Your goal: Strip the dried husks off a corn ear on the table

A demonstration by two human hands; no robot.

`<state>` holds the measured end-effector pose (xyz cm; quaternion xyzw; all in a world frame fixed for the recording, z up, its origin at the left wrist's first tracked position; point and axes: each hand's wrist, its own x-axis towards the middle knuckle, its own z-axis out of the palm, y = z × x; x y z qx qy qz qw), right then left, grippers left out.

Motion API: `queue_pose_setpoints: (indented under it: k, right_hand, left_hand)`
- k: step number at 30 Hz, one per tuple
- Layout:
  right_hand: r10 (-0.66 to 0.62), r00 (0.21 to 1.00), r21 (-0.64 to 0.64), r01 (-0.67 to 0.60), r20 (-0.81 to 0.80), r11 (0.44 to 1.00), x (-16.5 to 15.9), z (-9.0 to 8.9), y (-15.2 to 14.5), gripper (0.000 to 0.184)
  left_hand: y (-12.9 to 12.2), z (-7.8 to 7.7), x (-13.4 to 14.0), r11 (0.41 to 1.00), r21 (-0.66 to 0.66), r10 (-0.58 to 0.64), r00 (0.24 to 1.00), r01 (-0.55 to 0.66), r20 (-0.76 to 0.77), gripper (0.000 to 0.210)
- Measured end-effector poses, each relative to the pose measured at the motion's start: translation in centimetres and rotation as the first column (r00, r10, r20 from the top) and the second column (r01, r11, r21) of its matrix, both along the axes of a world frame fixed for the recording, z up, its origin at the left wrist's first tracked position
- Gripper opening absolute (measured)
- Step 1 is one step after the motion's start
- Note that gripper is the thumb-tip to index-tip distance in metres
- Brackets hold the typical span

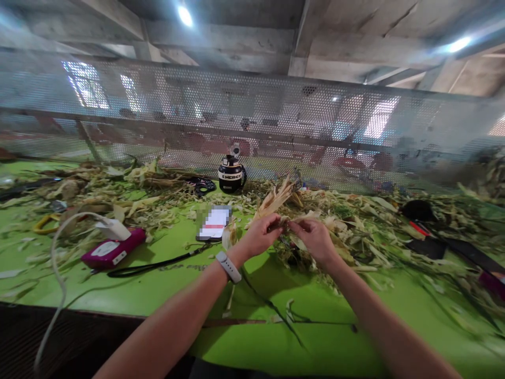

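Just right of the middle of the head view, my left hand [260, 234] is closed around a bundle of dry, straw-coloured leaves [278, 197], whose loose ends fan out away from me. A pale band is on that wrist. My right hand [314, 237] is beside it, thumb and fingers pinched on the near end of the same bundle. The exact spot between the fingertips is small and partly hidden. Loose pale leaf scraps [343, 237] lie around and beyond both hands. A long dark strand [272, 305] trails across the table below them.
On the green table [165, 295] a phone [215, 222] with a lit screen and strap lies left of my hands. A magenta power strip [114, 250] holds a white plug and cable. Behind stand a black bottle [231, 173], scissors [203, 186] and a perforated metal screen [256, 116].
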<state>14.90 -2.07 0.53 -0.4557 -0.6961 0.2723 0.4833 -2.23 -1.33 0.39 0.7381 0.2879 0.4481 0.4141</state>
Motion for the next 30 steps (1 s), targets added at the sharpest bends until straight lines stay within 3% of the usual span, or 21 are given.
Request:
queue_pose_setpoints:
  k: [4, 9, 16, 22, 30]
  right_hand:
    - [-0.039, 0.999, 0.002, 0.039, 0.01, 0.999, 0.0, -0.1, 0.0, 0.037]
    - [-0.062, 0.996, 0.057, 0.058, 0.058, 0.997, -0.6, 0.1, -0.8, 0.035]
    - [-0.004, 0.998, -0.164, 0.014, 0.062, 0.986, -0.7, 0.6, -1.1, 0.035]
    - [0.002, 1.0, -0.151, 0.002, 0.026, 0.988, -0.9, 0.3, -1.1, 0.032]
    - [0.044, 0.996, -0.212, -0.06, -0.081, 0.975, -1.1, 0.3, -1.1, 0.023]
  left_hand:
    - [-0.4, 0.0, 0.3, 0.992, -0.124, -0.026, 0.997, 0.035, 0.071, 0.016]
    - [-0.1, -0.2, 0.5, 0.984, -0.168, -0.035, 0.985, 0.064, 0.167, 0.027]
    - [0.5, -0.3, 0.0, 0.954, -0.286, -0.042, 0.985, 0.09, 0.168, 0.024]
    - [0.1, -0.1, 0.1, 0.946, -0.311, -0.029, 0.978, 0.094, 0.207, 0.022]
    - [-0.6, 0.5, 0.1, 0.883, -0.412, -0.078, 0.935, 0.226, 0.345, 0.033]
